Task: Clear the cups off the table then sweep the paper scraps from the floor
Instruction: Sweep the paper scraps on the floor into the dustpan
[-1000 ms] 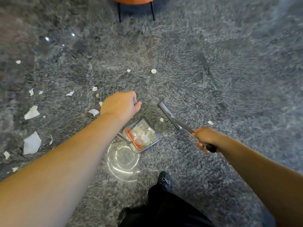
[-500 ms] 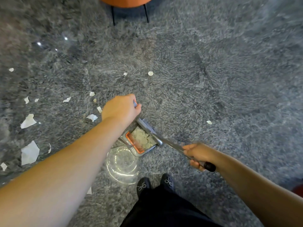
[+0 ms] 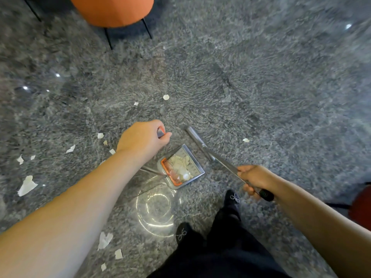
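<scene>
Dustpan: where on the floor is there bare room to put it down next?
Bare carpet lies right of the broom, past one scrap, and up toward the orange stool. It is crowded left of the left hand, where paper scraps lie scattered.

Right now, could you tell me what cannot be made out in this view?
- Dustpan handle: mostly hidden in the left hand, head view.
- Broom bristles: foreshortened, not visible.
- Orange chair: cut off by the top edge.
- Red object: cut by the right edge, blurred.
- Scraps in the dustpan: too small to count.

Open carpet (image 3: 261,87) ahead (orange stool (image 3: 112,11) far back); dustpan (image 3: 180,167) between hands.
</scene>
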Demonstrator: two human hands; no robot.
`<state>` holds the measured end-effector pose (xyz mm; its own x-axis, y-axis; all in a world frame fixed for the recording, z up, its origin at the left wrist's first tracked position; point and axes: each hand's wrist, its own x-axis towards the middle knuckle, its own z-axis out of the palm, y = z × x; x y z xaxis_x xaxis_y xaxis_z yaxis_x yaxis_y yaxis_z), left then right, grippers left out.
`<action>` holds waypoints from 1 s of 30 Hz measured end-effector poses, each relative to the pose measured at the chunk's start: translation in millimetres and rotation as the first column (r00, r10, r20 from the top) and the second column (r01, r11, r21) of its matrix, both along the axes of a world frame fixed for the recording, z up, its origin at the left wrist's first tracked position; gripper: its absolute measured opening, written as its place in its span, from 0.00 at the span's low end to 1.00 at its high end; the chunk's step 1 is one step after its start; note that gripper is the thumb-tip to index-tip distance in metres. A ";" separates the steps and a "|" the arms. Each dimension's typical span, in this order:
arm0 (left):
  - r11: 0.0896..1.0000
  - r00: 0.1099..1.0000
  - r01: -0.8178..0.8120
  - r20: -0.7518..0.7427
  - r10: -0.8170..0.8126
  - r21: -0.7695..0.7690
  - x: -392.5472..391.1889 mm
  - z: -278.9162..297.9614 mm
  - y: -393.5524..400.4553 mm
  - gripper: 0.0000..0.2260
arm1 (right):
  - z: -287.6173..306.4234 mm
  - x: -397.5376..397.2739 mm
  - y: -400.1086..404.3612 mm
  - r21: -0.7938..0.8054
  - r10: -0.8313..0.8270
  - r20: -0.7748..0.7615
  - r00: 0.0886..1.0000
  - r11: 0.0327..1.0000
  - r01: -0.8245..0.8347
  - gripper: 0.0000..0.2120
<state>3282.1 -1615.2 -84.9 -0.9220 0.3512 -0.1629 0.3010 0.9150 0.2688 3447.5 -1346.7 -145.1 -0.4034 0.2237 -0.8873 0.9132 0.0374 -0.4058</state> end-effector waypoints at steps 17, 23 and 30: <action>0.969 0.968 0.245 0.069 -0.242 -0.041 -48.3 -6.2 271.8 0.13 | -5.2 -17.5 231.2 0.103 -0.179 0.087 0.980 0.980 0.170 0.16; 0.961 0.965 0.259 0.065 -0.253 -0.096 -58.1 -14.7 341.4 0.13 | -27.0 -24.9 294.7 0.114 -0.171 0.095 0.981 0.981 0.160 0.07; 0.969 0.973 0.226 0.060 -0.221 -0.099 -72.2 -23.4 356.0 0.13 | -45.2 -41.0 312.2 0.087 -0.059 0.152 0.987 0.995 0.046 0.13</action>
<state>3209.9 -1259.2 -108.4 -0.8121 0.5262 -0.2520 0.4901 0.8496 0.1948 3406.4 -1034.5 -190.3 -0.2489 0.3159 -0.9156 0.9662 0.0155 -0.2573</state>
